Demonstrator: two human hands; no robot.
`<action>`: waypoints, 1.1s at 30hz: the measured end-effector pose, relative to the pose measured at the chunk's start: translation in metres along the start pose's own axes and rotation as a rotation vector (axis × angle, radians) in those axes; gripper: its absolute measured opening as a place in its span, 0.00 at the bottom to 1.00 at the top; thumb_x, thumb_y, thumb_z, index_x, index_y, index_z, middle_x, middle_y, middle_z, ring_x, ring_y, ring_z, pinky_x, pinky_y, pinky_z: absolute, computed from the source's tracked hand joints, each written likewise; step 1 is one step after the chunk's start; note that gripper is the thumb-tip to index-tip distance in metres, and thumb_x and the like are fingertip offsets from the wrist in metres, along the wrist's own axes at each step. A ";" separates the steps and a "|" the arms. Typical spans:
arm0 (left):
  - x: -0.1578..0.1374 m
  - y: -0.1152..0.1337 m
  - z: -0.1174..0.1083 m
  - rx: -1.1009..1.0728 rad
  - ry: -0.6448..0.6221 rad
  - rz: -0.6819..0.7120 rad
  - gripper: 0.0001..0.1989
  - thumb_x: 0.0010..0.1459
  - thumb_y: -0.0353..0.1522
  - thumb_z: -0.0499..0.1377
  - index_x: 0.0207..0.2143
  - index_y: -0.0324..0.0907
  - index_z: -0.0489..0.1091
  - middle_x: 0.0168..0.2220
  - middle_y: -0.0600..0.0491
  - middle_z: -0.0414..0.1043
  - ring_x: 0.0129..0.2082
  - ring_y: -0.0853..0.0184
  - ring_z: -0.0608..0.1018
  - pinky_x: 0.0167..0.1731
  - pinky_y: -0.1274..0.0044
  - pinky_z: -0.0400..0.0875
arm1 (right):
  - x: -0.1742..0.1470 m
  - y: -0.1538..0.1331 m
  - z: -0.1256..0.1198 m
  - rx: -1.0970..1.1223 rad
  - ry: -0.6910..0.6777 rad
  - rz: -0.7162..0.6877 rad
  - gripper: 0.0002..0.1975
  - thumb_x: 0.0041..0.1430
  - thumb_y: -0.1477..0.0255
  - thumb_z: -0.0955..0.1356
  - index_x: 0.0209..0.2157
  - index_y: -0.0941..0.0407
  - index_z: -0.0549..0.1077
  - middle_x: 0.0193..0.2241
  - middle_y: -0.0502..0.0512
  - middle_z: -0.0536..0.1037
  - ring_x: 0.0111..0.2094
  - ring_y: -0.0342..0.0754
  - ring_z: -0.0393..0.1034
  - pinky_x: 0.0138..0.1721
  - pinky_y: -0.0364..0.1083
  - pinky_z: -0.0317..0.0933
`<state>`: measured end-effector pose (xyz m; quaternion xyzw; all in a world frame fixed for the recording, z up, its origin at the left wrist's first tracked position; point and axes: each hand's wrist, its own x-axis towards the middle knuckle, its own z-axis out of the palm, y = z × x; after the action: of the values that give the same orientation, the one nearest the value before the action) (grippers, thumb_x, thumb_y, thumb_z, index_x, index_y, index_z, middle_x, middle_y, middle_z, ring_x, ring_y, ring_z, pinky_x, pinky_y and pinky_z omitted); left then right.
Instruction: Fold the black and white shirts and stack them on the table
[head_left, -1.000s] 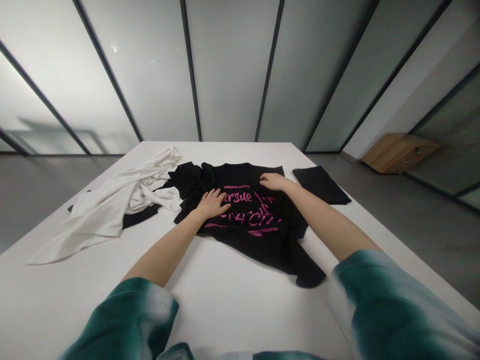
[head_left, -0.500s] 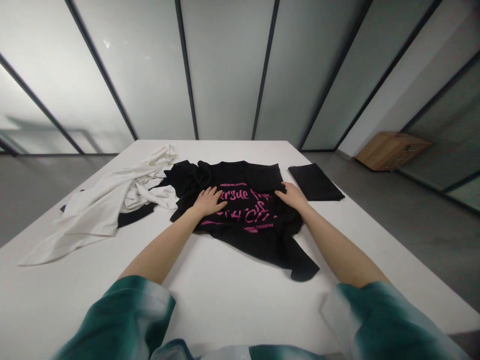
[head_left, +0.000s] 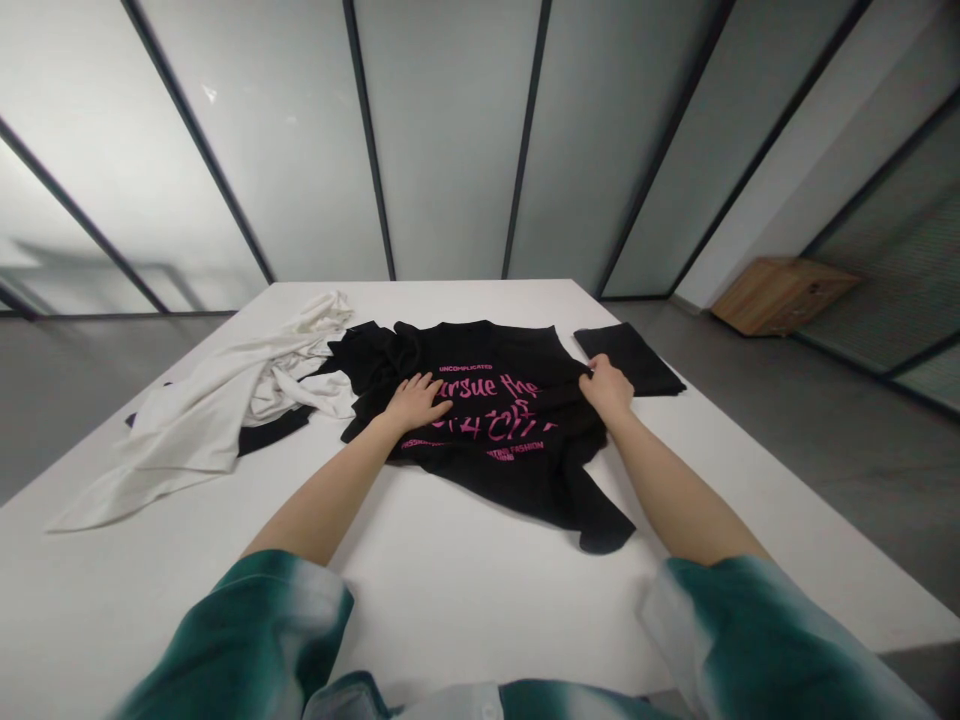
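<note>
Nearest, loose green-and-white sleeves (head_left: 247,630) frame a smooth white table (head_left: 465,620), which runs as a broad open stretch up to the black shirt (head_left: 487,410). The shirt lies mid-table, soft and rumpled, pink lettering facing up, one sleeve angled nearward. The left hand (head_left: 416,402) rests flat on it, fingers spread; the right hand (head_left: 609,388) pinches its right edge. Leftward sprawls a crumpled white garment (head_left: 217,400); just beyond the right hand, a flat folded black cloth (head_left: 630,355) lies near the table's right edge. Past the far edge stand frosted panels (head_left: 450,140) and a wood-grain cabinet (head_left: 784,295).
</note>
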<state>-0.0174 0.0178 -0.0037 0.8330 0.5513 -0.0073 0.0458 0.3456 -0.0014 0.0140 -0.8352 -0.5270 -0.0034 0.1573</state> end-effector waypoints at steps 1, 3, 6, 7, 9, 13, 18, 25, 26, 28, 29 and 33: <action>0.000 0.000 0.000 0.001 -0.001 0.001 0.35 0.67 0.51 0.46 0.69 0.41 0.56 0.71 0.43 0.50 0.70 0.49 0.55 0.66 0.61 0.50 | 0.001 0.003 -0.001 -0.006 0.001 0.015 0.17 0.61 0.69 0.64 0.51 0.56 0.70 0.41 0.66 0.79 0.43 0.61 0.75 0.43 0.54 0.65; 0.000 0.000 0.000 -0.001 -0.005 -0.001 0.35 0.67 0.51 0.45 0.69 0.41 0.56 0.71 0.43 0.50 0.70 0.49 0.54 0.66 0.60 0.50 | 0.002 0.008 0.000 -0.026 0.013 0.007 0.16 0.60 0.68 0.65 0.49 0.57 0.71 0.40 0.65 0.79 0.42 0.61 0.74 0.43 0.54 0.65; 0.000 0.000 0.000 -0.010 -0.009 -0.002 0.35 0.67 0.51 0.45 0.69 0.41 0.55 0.71 0.42 0.49 0.70 0.49 0.53 0.66 0.59 0.50 | 0.002 0.010 0.003 -0.052 0.130 -0.147 0.17 0.58 0.69 0.65 0.48 0.59 0.72 0.45 0.68 0.77 0.47 0.62 0.71 0.46 0.55 0.63; 0.000 0.000 0.000 -0.011 -0.008 0.000 0.35 0.67 0.51 0.45 0.69 0.41 0.56 0.71 0.43 0.49 0.70 0.49 0.53 0.66 0.59 0.50 | 0.001 0.009 0.005 -0.048 0.175 -0.232 0.18 0.58 0.69 0.64 0.49 0.59 0.72 0.48 0.69 0.76 0.49 0.63 0.70 0.48 0.56 0.63; 0.000 -0.001 0.000 -0.012 -0.002 0.007 0.35 0.67 0.51 0.45 0.69 0.42 0.56 0.71 0.43 0.49 0.70 0.50 0.54 0.66 0.60 0.50 | 0.001 0.005 0.008 -0.016 0.220 -0.414 0.21 0.59 0.68 0.63 0.52 0.60 0.72 0.54 0.69 0.72 0.55 0.64 0.66 0.53 0.57 0.60; 0.000 -0.001 0.000 -0.016 -0.001 0.009 0.35 0.67 0.51 0.45 0.69 0.41 0.56 0.71 0.43 0.49 0.70 0.50 0.54 0.66 0.60 0.49 | -0.001 -0.002 0.017 -0.003 0.102 -0.666 0.25 0.60 0.70 0.63 0.58 0.59 0.71 0.61 0.64 0.68 0.62 0.61 0.60 0.60 0.56 0.56; 0.000 -0.001 0.000 -0.015 -0.004 0.005 0.35 0.66 0.52 0.45 0.69 0.43 0.56 0.72 0.44 0.49 0.71 0.51 0.53 0.66 0.60 0.50 | 0.000 -0.005 0.026 -0.109 -0.080 -0.655 0.26 0.60 0.76 0.62 0.59 0.57 0.72 0.57 0.61 0.74 0.57 0.58 0.67 0.59 0.54 0.59; -0.002 0.002 -0.003 -0.016 -0.011 0.000 0.35 0.67 0.50 0.45 0.69 0.41 0.56 0.71 0.43 0.50 0.71 0.50 0.53 0.66 0.60 0.49 | 0.000 -0.010 0.020 -0.088 -0.051 -0.530 0.20 0.67 0.69 0.60 0.51 0.57 0.78 0.50 0.62 0.78 0.52 0.57 0.71 0.54 0.50 0.63; -0.002 0.002 -0.003 -0.015 -0.009 0.001 0.34 0.67 0.50 0.45 0.68 0.41 0.56 0.71 0.42 0.50 0.71 0.50 0.53 0.66 0.60 0.50 | -0.001 -0.011 0.019 -0.056 -0.034 -0.498 0.20 0.68 0.68 0.59 0.51 0.57 0.78 0.50 0.62 0.79 0.52 0.57 0.72 0.53 0.51 0.63; -0.002 0.002 -0.003 -0.011 0.000 0.001 0.34 0.67 0.50 0.46 0.68 0.43 0.57 0.71 0.43 0.50 0.70 0.50 0.54 0.66 0.60 0.51 | -0.003 -0.012 0.018 0.027 0.021 -0.432 0.21 0.69 0.68 0.58 0.52 0.58 0.77 0.51 0.62 0.78 0.52 0.57 0.72 0.53 0.51 0.64; -0.001 0.002 -0.002 -0.007 0.003 0.000 0.34 0.67 0.50 0.46 0.68 0.43 0.57 0.71 0.43 0.51 0.70 0.51 0.54 0.66 0.60 0.51 | -0.004 -0.013 0.018 0.072 0.053 -0.422 0.21 0.69 0.68 0.58 0.53 0.58 0.77 0.52 0.62 0.78 0.52 0.56 0.72 0.54 0.51 0.64; 0.000 0.000 0.000 0.003 0.004 0.001 0.34 0.67 0.51 0.46 0.68 0.43 0.57 0.71 0.43 0.50 0.70 0.51 0.55 0.66 0.60 0.51 | -0.006 -0.015 0.016 0.176 0.054 -0.606 0.19 0.68 0.68 0.60 0.47 0.57 0.80 0.51 0.60 0.79 0.55 0.55 0.71 0.59 0.51 0.60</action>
<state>-0.0177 0.0174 -0.0032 0.8334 0.5509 -0.0066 0.0435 0.3275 0.0033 0.0017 -0.6229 -0.7459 -0.0265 0.2345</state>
